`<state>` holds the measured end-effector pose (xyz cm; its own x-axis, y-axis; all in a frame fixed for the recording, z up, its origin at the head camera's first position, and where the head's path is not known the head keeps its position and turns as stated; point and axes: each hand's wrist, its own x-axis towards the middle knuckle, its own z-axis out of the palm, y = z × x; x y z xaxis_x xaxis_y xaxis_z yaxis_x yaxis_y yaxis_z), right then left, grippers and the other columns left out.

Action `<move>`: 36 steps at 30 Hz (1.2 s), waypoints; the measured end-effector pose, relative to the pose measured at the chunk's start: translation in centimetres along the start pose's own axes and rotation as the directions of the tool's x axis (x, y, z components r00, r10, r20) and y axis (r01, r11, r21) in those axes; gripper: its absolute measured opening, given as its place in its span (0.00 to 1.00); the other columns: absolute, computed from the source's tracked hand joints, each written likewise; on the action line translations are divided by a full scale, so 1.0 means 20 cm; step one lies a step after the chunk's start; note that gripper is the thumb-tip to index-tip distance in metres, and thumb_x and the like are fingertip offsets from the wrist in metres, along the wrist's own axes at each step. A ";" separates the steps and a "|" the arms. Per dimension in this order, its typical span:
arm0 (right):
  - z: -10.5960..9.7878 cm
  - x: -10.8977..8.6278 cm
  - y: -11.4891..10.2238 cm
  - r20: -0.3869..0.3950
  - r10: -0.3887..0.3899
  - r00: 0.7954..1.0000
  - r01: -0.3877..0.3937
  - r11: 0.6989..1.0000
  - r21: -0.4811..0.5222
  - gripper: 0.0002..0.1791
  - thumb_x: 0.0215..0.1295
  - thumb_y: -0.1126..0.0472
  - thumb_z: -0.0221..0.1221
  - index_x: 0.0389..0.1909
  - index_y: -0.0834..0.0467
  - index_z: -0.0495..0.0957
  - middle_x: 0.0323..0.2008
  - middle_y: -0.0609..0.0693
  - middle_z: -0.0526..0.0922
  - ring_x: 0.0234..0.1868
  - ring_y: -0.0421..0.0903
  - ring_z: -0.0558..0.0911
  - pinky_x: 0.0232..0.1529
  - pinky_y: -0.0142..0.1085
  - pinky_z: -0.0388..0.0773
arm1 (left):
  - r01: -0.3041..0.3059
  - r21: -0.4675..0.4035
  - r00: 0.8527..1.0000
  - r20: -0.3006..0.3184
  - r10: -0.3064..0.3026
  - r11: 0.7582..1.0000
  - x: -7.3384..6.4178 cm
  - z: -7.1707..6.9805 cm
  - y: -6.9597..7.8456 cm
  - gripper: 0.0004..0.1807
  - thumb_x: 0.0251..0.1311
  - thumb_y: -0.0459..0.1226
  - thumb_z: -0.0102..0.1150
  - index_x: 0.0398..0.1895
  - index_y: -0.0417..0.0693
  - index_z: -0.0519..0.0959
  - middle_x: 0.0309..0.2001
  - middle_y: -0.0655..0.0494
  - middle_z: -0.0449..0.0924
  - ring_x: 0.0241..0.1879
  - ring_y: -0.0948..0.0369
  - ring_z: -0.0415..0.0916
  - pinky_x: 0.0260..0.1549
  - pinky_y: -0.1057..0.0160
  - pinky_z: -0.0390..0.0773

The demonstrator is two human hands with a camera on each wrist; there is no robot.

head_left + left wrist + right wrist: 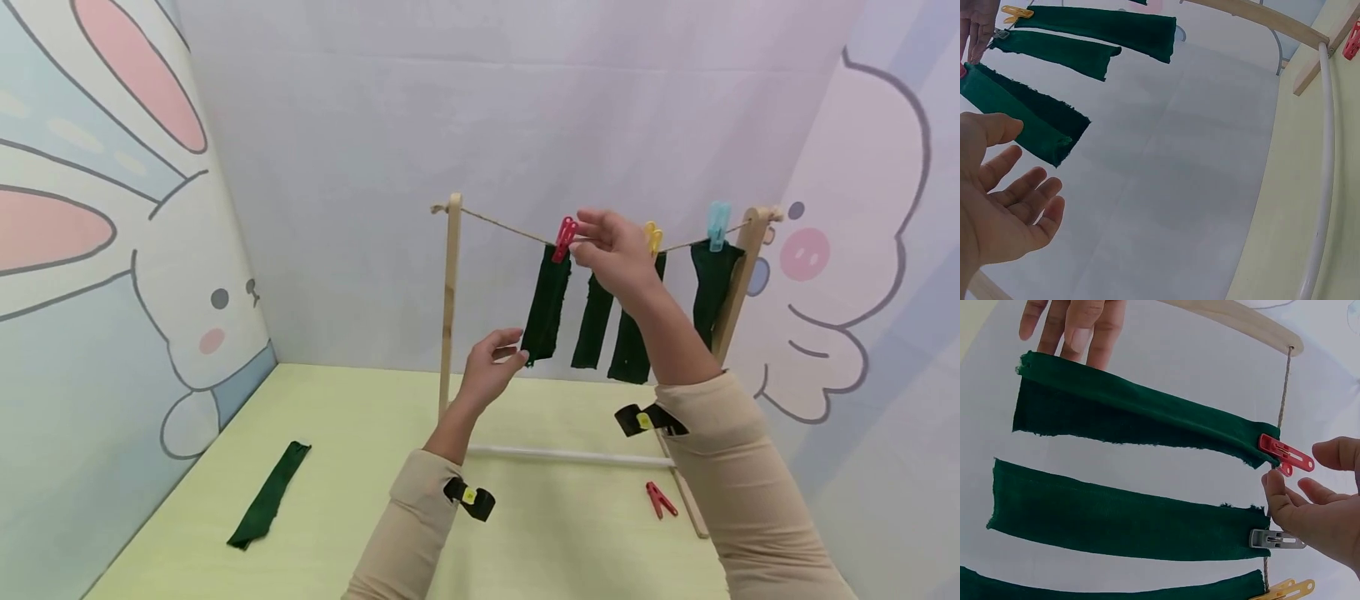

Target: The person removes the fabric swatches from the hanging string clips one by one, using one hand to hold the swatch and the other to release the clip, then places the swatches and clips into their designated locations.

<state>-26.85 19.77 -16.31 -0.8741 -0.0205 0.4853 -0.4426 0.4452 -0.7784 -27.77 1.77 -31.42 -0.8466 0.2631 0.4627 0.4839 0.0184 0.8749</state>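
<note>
A dark green cloth strip (547,304) hangs from a string, held there by a red clothespin (1285,452). My right hand (618,254) is beside that clothespin, thumb and fingers spread apart around its handle end. At the strip's lower end is my left hand (1013,200), fingers loosely bent, the thumb overlapping the cloth in the left wrist view. Further along the string hang more green strips (1129,509), pinned by a grey clothespin (1275,539), a yellow clothespin (653,237) and a light blue clothespin (718,225).
The string (506,225) runs between two wooden posts (449,308), joined low down by a white bar (570,456). Another green strip (270,496) lies on the pale yellow table (360,417) at left. A loose red clothespin (660,500) lies near the right foot of the rack.
</note>
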 end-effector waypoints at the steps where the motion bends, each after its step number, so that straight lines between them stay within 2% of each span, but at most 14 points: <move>1: 0.00 0.00 0.00 0.002 0.019 1.000 -0.019 1.000 0.002 0.25 0.67 0.63 0.53 0.65 0.60 0.63 0.59 0.56 0.71 0.55 0.48 0.74 0.51 0.35 0.72 | -0.005 -0.004 1.000 -0.001 0.005 1.000 0.01 0.01 -0.01 0.19 0.61 0.28 0.55 0.55 0.30 0.71 0.54 0.38 0.72 0.52 0.45 0.71 0.45 0.57 0.75; 4: 0.01 0.01 0.00 0.005 0.061 0.998 -0.061 0.998 0.011 0.25 0.68 0.63 0.52 0.65 0.60 0.62 0.59 0.56 0.71 0.53 0.48 0.74 0.50 0.35 0.72 | -0.007 -0.030 1.000 -0.003 0.006 1.000 0.04 0.02 -0.07 0.19 0.61 0.28 0.55 0.55 0.32 0.72 0.52 0.40 0.73 0.50 0.47 0.73 0.44 0.57 0.75; 9: 0.01 0.02 -0.01 0.008 0.064 0.998 -0.065 0.997 0.033 0.24 0.68 0.65 0.51 0.65 0.60 0.63 0.57 0.57 0.73 0.50 0.48 0.75 0.49 0.34 0.73 | 0.014 -0.051 1.000 -0.022 -0.015 0.999 0.10 0.04 -0.17 0.17 0.61 0.31 0.56 0.55 0.38 0.74 0.44 0.45 0.78 0.42 0.54 0.77 0.41 0.60 0.76; 12: 0.01 0.02 -0.01 -0.011 0.073 0.997 -0.072 0.996 0.054 0.23 0.68 0.65 0.51 0.64 0.61 0.65 0.54 0.58 0.75 0.47 0.48 0.76 0.48 0.33 0.73 | 0.005 -0.045 1.000 -0.030 -0.006 0.999 0.10 0.05 -0.18 0.14 0.60 0.29 0.58 0.49 0.37 0.77 0.37 0.47 0.79 0.35 0.57 0.76 0.37 0.64 0.76; 18: 0.00 0.00 -0.01 -0.039 0.076 0.996 -0.074 0.995 0.068 0.19 0.64 0.63 0.56 0.56 0.63 0.72 0.45 0.57 0.78 0.42 0.49 0.77 0.46 0.32 0.74 | -0.010 -0.053 0.999 -0.037 0.008 0.999 0.10 0.05 -0.16 0.10 0.56 0.27 0.60 0.42 0.33 0.79 0.32 0.48 0.79 0.31 0.60 0.76 0.33 0.66 0.75; 24: -0.01 -0.01 0.01 -0.055 0.029 0.998 -0.025 0.997 0.066 0.17 0.61 0.62 0.59 0.50 0.65 0.75 0.40 0.55 0.79 0.38 0.48 0.78 0.42 0.31 0.75 | 0.043 -0.069 0.997 -0.055 -0.047 0.997 0.09 0.03 -0.16 0.11 0.55 0.29 0.63 0.41 0.34 0.79 0.34 0.47 0.80 0.32 0.60 0.76 0.32 0.67 0.75; 28: -0.01 -0.01 0.03 -0.086 -0.002 0.996 0.007 0.998 0.058 0.17 0.61 0.60 0.60 0.48 0.65 0.77 0.38 0.54 0.80 0.35 0.47 0.79 0.42 0.31 0.75 | 0.050 -0.092 0.996 -0.074 -0.057 0.995 0.09 0.02 -0.16 0.12 0.53 0.29 0.65 0.40 0.32 0.79 0.35 0.43 0.80 0.32 0.59 0.77 0.31 0.68 0.75; 35: -0.01 -0.01 0.04 -0.126 -0.046 0.991 0.052 0.998 0.046 0.16 0.61 0.60 0.61 0.46 0.66 0.78 0.34 0.52 0.80 0.33 0.45 0.79 0.39 0.31 0.75 | 0.003 -0.038 0.993 -0.118 -0.007 0.999 0.00 -0.01 0.00 0.09 0.59 0.29 0.59 0.38 0.29 0.79 0.34 0.43 0.79 0.33 0.62 0.73 0.33 0.69 0.72; 36: 0.00 -0.01 0.05 -0.132 -0.058 0.990 0.063 0.997 0.036 0.16 0.60 0.60 0.61 0.46 0.66 0.79 0.34 0.52 0.81 0.32 0.45 0.79 0.38 0.31 0.75 | 0.001 -0.035 0.993 -0.119 -0.005 0.999 0.00 -0.01 0.00 0.08 0.59 0.29 0.59 0.38 0.29 0.79 0.34 0.42 0.78 0.33 0.62 0.73 0.33 0.69 0.72</move>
<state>-27.00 20.27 -17.11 -0.8131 0.0719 0.5777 -0.5039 0.4101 -0.7602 -27.82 1.51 -31.33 -0.8696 0.1459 0.4718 0.4749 -0.0148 0.8799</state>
